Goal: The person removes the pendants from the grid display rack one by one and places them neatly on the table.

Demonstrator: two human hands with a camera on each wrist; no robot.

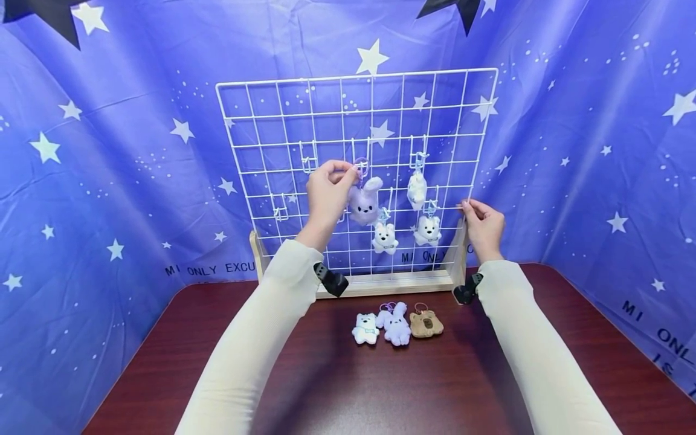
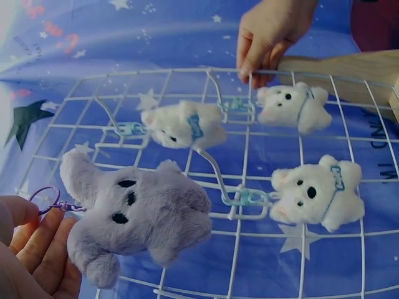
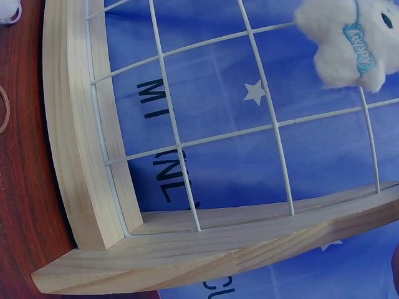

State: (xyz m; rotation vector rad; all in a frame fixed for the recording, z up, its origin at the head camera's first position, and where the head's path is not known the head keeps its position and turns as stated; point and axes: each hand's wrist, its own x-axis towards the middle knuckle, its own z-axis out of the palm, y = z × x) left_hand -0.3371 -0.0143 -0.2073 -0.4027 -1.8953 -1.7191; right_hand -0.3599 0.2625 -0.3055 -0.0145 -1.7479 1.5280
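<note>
My left hand (image 1: pixel 328 190) pinches the purple ring of a lilac plush bunny keychain (image 1: pixel 363 205) between thumb and fingers, right at a hook on the white wire grid (image 1: pixel 435 109). In the left wrist view the bunny (image 2: pixel 149 212) lies sideways before the wires, its ring at my fingertips. My right hand (image 1: pixel 484 229) grips the grid's right edge between thumb and fingers, just above the wooden upright. Three white plush bear keychains hang from hooks by blue clasps: an upper one (image 1: pixel 416 190), one below it (image 1: pixel 428 231) and one nearer the middle (image 1: pixel 385 238).
Left on the grid are bare hooks (image 1: pixel 310 164). A wooden base (image 1: pixel 391 283) holds the grid upright. On the dark red table (image 1: pixel 435 386) lie a white plush bear (image 1: pixel 365 329), a lilac bunny (image 1: pixel 397 331) and a brown plush animal (image 1: pixel 426 324). Behind hangs a blue starry cloth (image 1: pixel 136 199).
</note>
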